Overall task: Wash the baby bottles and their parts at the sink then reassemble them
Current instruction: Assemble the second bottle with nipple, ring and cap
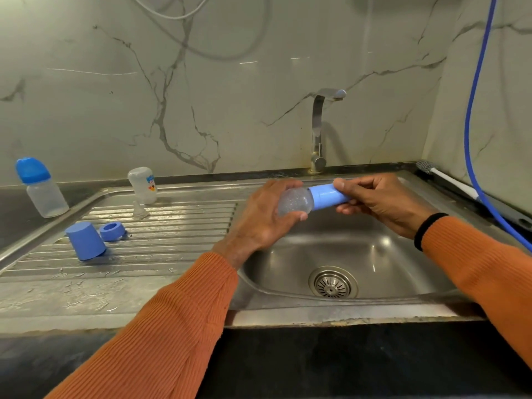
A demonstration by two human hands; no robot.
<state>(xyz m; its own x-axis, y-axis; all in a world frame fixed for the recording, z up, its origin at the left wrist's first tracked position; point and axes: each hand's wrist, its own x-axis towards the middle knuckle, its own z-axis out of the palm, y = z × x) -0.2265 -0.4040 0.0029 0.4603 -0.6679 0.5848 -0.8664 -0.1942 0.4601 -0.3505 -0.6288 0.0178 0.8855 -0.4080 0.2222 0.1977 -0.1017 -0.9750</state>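
Over the sink basin point(345, 249) I hold a clear baby bottle point(295, 201) sideways. My left hand point(264, 217) grips its wet body. My right hand point(377, 200) grips its blue cap and collar point(326, 197). On the draining board point(161, 240) stand an upturned clear bottle with a printed label point(143, 185), a clear teat point(140, 213), a blue cap turned mouth-down point(86, 240) and a blue collar ring point(112, 231). An assembled bottle with a blue cap point(40, 187) stands on the counter at far left.
A steel tap point(319, 131) rises behind the basin, with no water running. A bottle brush point(443, 175) lies on the sink's back right rim beside a blue hose point(475, 110). The drain strainer point(333, 283) sits at the basin's bottom.
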